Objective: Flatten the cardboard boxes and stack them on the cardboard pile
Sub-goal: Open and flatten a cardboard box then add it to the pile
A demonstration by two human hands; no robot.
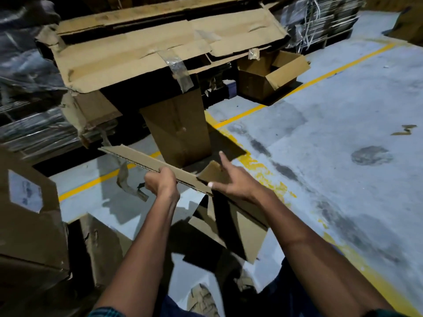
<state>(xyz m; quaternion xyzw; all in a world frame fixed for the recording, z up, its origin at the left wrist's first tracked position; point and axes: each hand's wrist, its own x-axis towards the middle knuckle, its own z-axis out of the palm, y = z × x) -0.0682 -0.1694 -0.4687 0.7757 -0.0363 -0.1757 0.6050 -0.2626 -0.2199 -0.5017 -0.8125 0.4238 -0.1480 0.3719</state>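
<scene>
left hand [161, 183] grips flattened brown cardboard box [146, 162] | right hand [231, 179] steadies it, index finger out | keep level toward brown cardboard pile [137, 51]

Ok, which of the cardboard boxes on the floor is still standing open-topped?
The small box by the yellow line, right of the cardboard pile: its flaps stand open, while the pile's cardboard lies flat.

to our right the floor [343, 106] is wide open, loads of room there. ahead the cardboard pile [148, 49] blocks the way, an upright box [176, 131] under it. our left is crowded by a big box [27, 213].
</scene>
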